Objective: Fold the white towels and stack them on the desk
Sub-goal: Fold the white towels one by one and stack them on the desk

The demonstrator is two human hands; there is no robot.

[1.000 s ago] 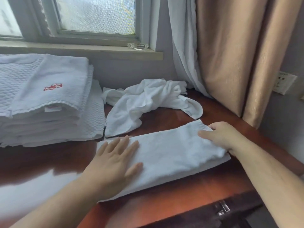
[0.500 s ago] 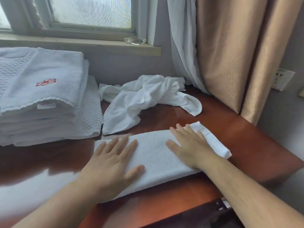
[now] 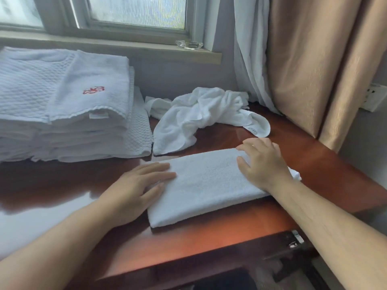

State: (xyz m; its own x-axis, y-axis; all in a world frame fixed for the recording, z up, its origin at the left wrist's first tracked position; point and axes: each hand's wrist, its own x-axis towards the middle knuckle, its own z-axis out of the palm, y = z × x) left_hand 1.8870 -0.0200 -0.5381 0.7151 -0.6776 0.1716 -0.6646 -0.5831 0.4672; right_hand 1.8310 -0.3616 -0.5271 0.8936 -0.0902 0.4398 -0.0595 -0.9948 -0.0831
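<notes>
Folded white towel (image 3: 209, 185) is laid as a long strip across the reddish-brown wooden desk (image 3: 209, 237), near its front edge. Its left end is pressed by the left hand (image 3: 134, 189), whose fingers are held straight and flat, the tips reaching onto the terry surface. Its right end is covered by the right hand (image 3: 263, 162), fingers extended and slightly spread, with nothing gripped. The bare middle of the strip is seen between the two sets of fingers.

Just beyond the right fingertips a crumpled white towel (image 3: 201, 116) is heaped on the desk, apart from the strip. Beyond and left of the left fingertips a stack of folded towels (image 3: 62, 122) is set, its top piece marked with a red embroidered emblem (image 3: 93, 90). Further back, a clear glass dish (image 3: 189, 45) is seen on the windowsill (image 3: 125, 46). A white sheer curtain (image 3: 249, 49) and a beige curtain (image 3: 303, 70) are hung beyond and right of the right fingers.
</notes>
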